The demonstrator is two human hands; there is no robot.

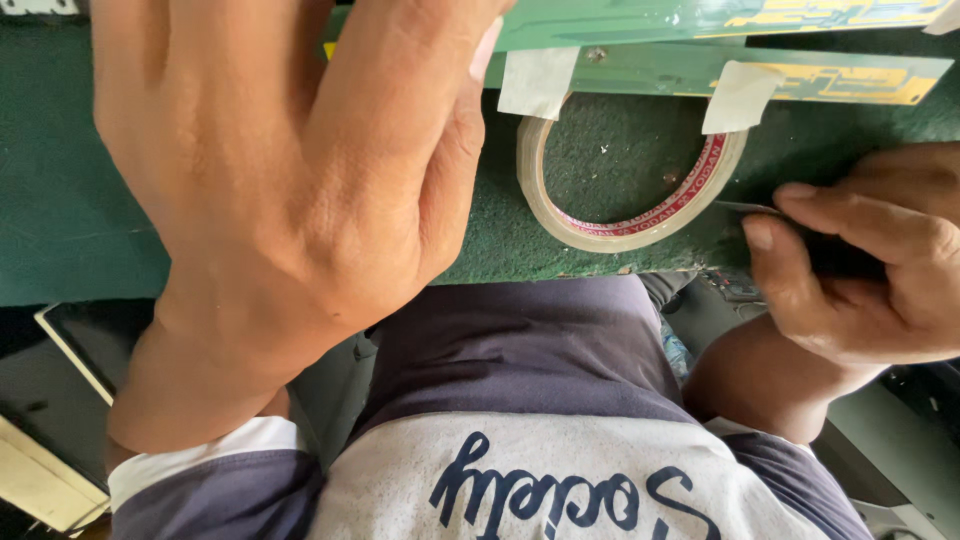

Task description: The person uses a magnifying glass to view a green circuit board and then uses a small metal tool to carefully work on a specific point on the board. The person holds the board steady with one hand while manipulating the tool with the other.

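Flanking tape roll point(628, 190), both hands

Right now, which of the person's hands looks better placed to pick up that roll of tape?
Probably the left hand: its fingers are free and lie beside the tape roll. The right hand already pinches a thin dark object.

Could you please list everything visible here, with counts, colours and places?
tape roll: one, clear with red core, flat on the bench edge
green strips: two, green with yellow marks, top, paper tabs stuck on
bench top: one, dark green
dark flat thing: one, black, pinched in the right fingers
shirt: one, navy and grey
left hand: open, raised near the camera
right hand: at the right edge
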